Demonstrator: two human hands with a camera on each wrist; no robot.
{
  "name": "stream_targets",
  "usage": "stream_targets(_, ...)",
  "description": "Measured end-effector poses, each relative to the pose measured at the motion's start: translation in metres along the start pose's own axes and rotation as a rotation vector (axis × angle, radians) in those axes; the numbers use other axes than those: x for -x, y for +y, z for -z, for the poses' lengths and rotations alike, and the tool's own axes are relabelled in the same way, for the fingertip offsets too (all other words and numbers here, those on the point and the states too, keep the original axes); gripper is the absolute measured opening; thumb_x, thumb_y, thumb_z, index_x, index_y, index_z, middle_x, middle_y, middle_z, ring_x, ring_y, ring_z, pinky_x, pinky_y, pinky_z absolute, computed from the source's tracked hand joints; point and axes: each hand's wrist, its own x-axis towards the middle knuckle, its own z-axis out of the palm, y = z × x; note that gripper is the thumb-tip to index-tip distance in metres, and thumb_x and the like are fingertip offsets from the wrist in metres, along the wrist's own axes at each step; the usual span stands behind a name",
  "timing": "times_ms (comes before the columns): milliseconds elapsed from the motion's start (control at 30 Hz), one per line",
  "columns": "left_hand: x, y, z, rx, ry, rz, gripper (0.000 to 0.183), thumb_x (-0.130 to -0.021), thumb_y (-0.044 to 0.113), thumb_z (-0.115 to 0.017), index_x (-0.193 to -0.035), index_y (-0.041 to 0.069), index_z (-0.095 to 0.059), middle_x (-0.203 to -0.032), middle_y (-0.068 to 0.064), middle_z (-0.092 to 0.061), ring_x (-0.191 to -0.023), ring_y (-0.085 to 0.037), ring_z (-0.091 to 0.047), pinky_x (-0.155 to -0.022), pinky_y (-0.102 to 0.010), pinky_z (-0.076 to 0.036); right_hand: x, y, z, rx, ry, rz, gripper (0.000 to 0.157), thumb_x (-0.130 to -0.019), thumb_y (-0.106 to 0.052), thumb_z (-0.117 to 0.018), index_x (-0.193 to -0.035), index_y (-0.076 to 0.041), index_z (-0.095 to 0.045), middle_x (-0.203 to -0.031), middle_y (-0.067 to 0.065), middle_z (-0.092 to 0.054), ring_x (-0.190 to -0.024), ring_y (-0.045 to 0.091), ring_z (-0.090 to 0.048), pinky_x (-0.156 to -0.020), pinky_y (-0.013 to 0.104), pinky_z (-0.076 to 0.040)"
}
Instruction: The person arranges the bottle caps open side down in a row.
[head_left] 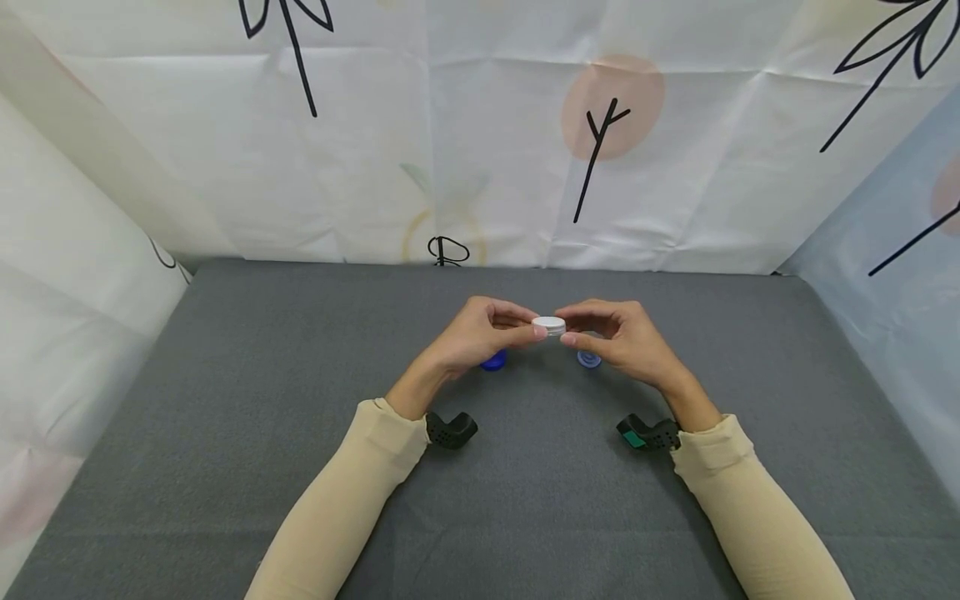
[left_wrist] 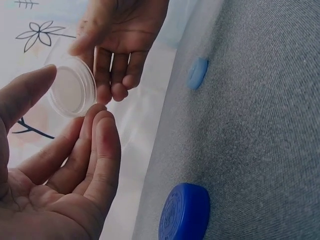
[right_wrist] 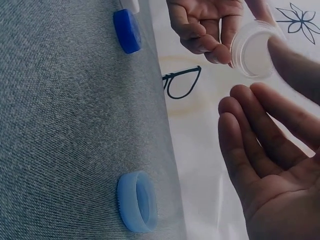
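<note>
Left hand (head_left: 471,333): you pinch the white-topped disc (head_left: 549,322) between thumb and fingertips.
Right hand (head_left: 632,337): your thumb and fingers sit at its other side; whether they grip, I cannot tell.
Disc's place: raised above the grey table (head_left: 555,508), between your hands.
Step in hand: seemingly two-handed handling of the disc; the next move probably calls for one steady pinch.
Disc's look: round, flat, white above, clear ribbed rim below.
Caps: dark blue cap (left_wrist: 192,215) left, hollow light-blue cap (right_wrist: 128,205) right.
Backdrop: printed cloth (head_left: 495,125).
</note>
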Motion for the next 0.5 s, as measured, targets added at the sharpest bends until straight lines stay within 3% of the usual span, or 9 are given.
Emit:
stream_targets(133, -0.001, -0.003, 0.000, -0.078, -0.007, -0.078, 0.032, -0.092, 0.013, -0.078, -0.119, -0.002, -0.071, -0.106, -0.010, -0.073, -0.098, -0.024, -0.070, -0.090, -0.041, -0.055, 0.000, 0.000, 0.001, -0.035, -0.033, -0.032, 0.030, -0.094, 0.003, -0.070, -0.124, 0.007, -0.068, -0.116, 0.019, -0.068, -0.103, 0.019, -0.067, -0.087, 0.029, -0.055)
stream_targets(300, -0.002, -0.006, -0.003, -0.228, 0.002, -0.174, 0.029, -0.089, 0.015, -0.081, -0.114, 0.001, -0.074, -0.101, -0.006, -0.073, -0.092, -0.017, -0.069, -0.083, -0.030, -0.056, -0.001, 0.002, 0.001, -0.050, -0.060, -0.054, 0.034, -0.089, 0.005, -0.075, -0.123, 0.008, -0.068, -0.116, 0.018, -0.068, -0.102, 0.021, -0.068, -0.087, 0.032, -0.056)
stream_targets(500, -0.005, -0.012, -0.007, -0.449, 0.043, -0.195, 0.029, -0.086, 0.022, -0.084, -0.111, 0.008, -0.077, -0.103, 0.000, -0.075, -0.094, -0.011, -0.067, -0.085, -0.027, -0.054, -0.001, 0.008, -0.004, 0.025, -0.074, -0.078, 0.037, -0.084, 0.003, -0.081, -0.120, 0.004, -0.070, -0.113, 0.016, -0.069, -0.099, 0.022, -0.067, -0.087, 0.033, -0.055)
